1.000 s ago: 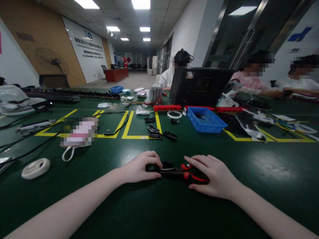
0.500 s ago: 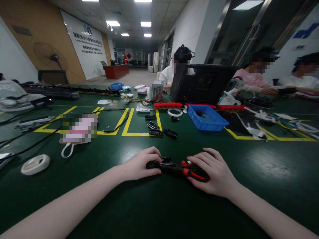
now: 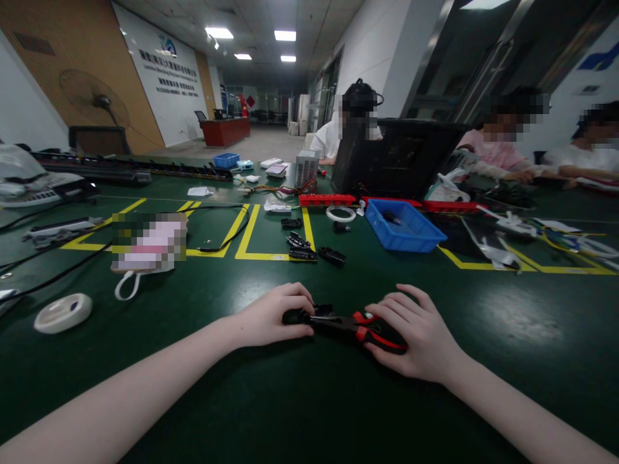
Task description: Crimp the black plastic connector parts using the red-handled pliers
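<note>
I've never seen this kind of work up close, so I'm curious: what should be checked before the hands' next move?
1. Left fingers on the small black part: ok, it sits between them.
2. Right fingers on the pliers: ok, at the red-and-black handles.
3. Pliers biting the black part: cannot tell; the contact is too small and dark.
4. Left fingers clear of the pliers' tips: not ok, I'd say; they are right beside them.
5. Blue tray out of the way: ok, it stands beyond both hands.
</note>
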The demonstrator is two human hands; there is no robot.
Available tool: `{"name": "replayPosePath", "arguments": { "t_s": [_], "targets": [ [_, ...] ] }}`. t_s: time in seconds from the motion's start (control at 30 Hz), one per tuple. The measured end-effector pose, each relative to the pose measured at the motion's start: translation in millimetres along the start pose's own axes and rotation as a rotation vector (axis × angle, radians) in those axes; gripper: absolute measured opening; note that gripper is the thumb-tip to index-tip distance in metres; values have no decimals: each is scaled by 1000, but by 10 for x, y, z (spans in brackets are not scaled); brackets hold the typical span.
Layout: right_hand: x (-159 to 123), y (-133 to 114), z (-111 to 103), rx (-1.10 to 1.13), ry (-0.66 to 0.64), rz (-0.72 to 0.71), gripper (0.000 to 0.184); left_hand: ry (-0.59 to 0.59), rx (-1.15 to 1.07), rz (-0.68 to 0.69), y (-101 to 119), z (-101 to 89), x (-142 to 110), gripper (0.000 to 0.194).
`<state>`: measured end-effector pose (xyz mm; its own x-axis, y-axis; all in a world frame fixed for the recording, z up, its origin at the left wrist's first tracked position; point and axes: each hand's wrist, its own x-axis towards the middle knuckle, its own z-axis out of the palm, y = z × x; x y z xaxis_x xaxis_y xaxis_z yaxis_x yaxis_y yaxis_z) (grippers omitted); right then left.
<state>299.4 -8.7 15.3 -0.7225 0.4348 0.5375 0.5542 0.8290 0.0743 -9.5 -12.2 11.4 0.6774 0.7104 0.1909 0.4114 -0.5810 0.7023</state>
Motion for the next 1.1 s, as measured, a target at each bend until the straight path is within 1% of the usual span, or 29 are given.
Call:
{"name": "replayPosePath", "arguments": {
  "t_s": [0.17,0.33,0.53,0.7,0.83,1.1],
  "targets": [
    [-7,-11,9,-2,-22,7,34,-13,-7,6,-23,-13,1,19],
    [-7,-41,8,-3,-12,5,34,-15,-10,9,-28,-13,-2,18],
    [-32,8,17,-19,-5,-31,36,-2,6,46,-26,-2,-4,16],
    [-45,27,0,-38,-5,-31,37,-5,27,63,-26,-7,7,16],
    [-46,13,-12,-34,-8,-35,38,-28,21,76,-31,-15,14,14],
    [24,-79,18,40,-41,-10,35,-78,39,71,-29,-24,22,12]
  ]
}}
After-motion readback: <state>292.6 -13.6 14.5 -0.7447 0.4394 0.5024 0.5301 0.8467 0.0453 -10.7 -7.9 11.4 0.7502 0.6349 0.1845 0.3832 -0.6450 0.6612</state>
